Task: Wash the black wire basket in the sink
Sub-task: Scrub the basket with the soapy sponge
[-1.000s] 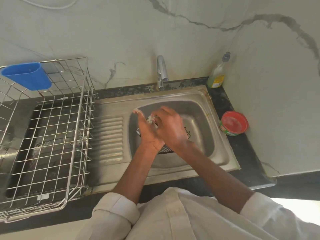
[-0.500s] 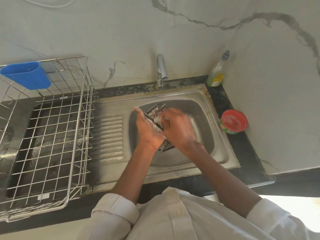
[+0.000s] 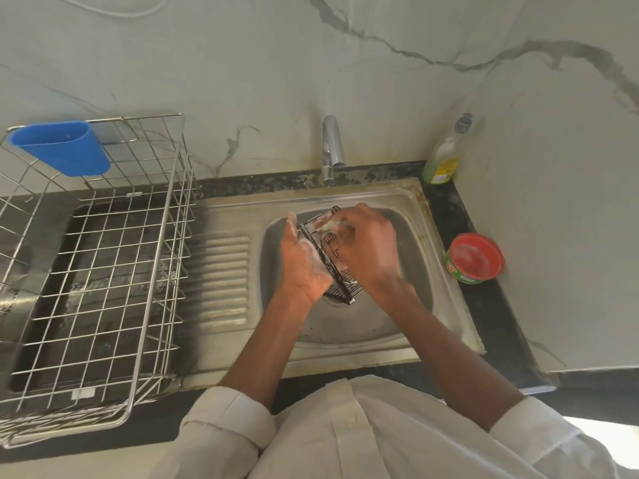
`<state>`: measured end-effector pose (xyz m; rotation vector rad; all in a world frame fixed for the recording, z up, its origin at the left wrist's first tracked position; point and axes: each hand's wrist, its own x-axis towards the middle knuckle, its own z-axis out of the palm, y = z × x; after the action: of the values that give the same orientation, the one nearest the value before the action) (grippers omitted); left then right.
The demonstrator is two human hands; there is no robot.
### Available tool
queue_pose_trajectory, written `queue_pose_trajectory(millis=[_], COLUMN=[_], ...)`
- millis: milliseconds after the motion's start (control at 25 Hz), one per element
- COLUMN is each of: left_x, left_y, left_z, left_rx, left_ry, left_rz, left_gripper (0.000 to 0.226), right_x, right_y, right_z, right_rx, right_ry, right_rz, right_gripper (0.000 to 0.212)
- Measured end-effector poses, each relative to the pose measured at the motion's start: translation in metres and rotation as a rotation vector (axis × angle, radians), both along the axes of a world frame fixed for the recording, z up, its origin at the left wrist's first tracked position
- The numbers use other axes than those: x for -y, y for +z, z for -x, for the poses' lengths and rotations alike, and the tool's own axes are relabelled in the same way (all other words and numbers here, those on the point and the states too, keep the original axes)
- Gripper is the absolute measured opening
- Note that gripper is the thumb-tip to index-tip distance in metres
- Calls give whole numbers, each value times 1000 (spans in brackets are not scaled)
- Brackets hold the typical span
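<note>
Over the steel sink bowl (image 3: 408, 312) I hold a small black wire basket (image 3: 340, 286), tilted on its side and soapy. My left hand (image 3: 302, 261) grips its left side, foam on the fingers. My right hand (image 3: 368, 247) presses a pale scrubber against the basket's inside; the scrubber is mostly hidden under the fingers. Much of the basket is covered by both hands. The tap (image 3: 332, 146) stands behind the bowl, and no water stream is visible.
A large steel wire dish rack (image 3: 114, 271) with a blue plastic cup holder (image 3: 62, 146) fills the counter on the left. A dish soap bottle (image 3: 444, 153) stands at the back right corner. A red round tub (image 3: 475, 257) sits right of the sink.
The basket has been raised and tilted up out of the bowl; more of its wire frame shows above my hands. My right hand has shifted up and right over it.
</note>
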<state>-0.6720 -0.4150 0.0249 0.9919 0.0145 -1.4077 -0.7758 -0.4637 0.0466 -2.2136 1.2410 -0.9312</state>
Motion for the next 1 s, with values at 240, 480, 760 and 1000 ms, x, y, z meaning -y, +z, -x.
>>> queue_pose_trajectory(millis=[240,480,760,1000], left_x=[10,10,4,6], left_y=[-19,-17,-24,-19], left_z=[-12,-17,-24,-20], left_rx=[-32,-55,-94,-64], left_ry=[56,82,99,152], left_rz=[22,9,16,-7], left_gripper=[94,89,103,107], right_x=[1,-5,-14,-18], right_y=[-14,-2,-28,-31], right_z=[19,10,49,25], right_rx=[51,-8,-171,423], right_ry=[71,42,-91,-259], right_rz=[-178,-220,-394,-759], right_gripper=[19,13,20,10])
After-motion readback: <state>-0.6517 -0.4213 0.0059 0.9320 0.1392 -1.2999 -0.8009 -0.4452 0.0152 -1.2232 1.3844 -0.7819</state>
